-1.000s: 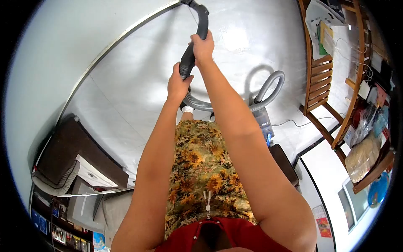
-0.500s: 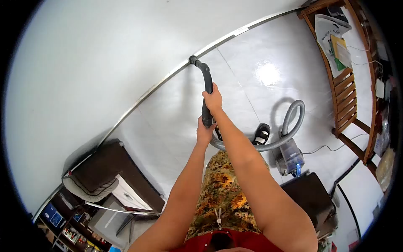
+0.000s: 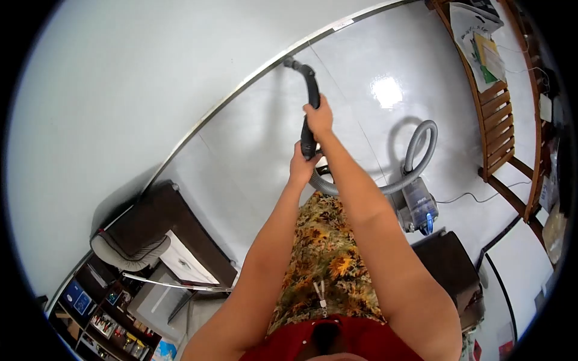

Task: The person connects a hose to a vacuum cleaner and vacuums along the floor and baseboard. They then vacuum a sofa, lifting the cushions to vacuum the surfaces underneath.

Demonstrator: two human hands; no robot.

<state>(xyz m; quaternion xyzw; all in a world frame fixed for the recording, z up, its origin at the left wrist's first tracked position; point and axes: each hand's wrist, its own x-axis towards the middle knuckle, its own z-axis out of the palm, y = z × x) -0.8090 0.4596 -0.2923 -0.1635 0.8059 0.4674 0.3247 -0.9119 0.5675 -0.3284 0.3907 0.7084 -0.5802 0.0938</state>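
Pale floor (image 3: pixel 241 174) meets a white wall (image 3: pixel 150 78); near that floor edge is the tip of the black vacuum wand (image 3: pixel 307 138), right hand (image 3: pixel 319 116) and left hand (image 3: pixel 303 161) curled around it, the right nearer the wall

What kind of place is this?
Probably a room in someone's home, maybe a living room: there's a slatted wooden seat, dark shelves full of small things, and a vacuum cleaner on the shiny floor.
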